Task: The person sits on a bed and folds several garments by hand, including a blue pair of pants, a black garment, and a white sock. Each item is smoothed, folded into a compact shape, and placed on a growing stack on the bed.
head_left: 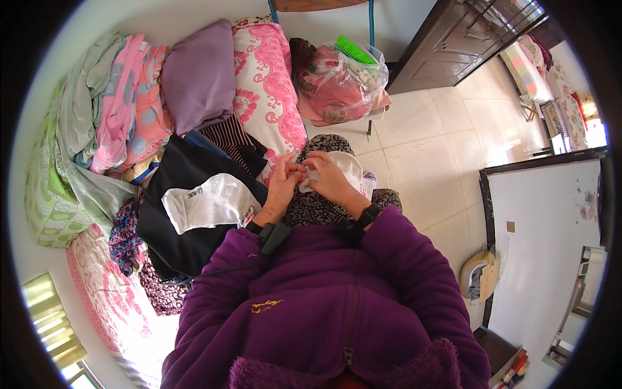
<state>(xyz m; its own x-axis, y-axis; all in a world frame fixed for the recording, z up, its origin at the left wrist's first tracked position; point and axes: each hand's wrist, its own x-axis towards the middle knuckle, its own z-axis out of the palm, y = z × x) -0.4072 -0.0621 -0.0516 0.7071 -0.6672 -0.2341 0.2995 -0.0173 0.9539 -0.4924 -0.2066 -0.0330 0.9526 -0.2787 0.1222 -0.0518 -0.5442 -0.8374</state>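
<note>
over the patterned lap (304, 211), the right hand (327, 179) pinches the edge of a white cloth (348, 166), which lies on the right thigh. the left hand (283, 185) meets the right with curled fingers; whether it also grips the cloth, i cannot tell. to the left, a white sock (210, 202) lies flat on a black garment (194, 253).

white cloth sock (210, 206): dark lettering (199, 192), too small to read | purple fleece jacket (324, 275): yellow embroidered script (267, 306), illegible
</note>
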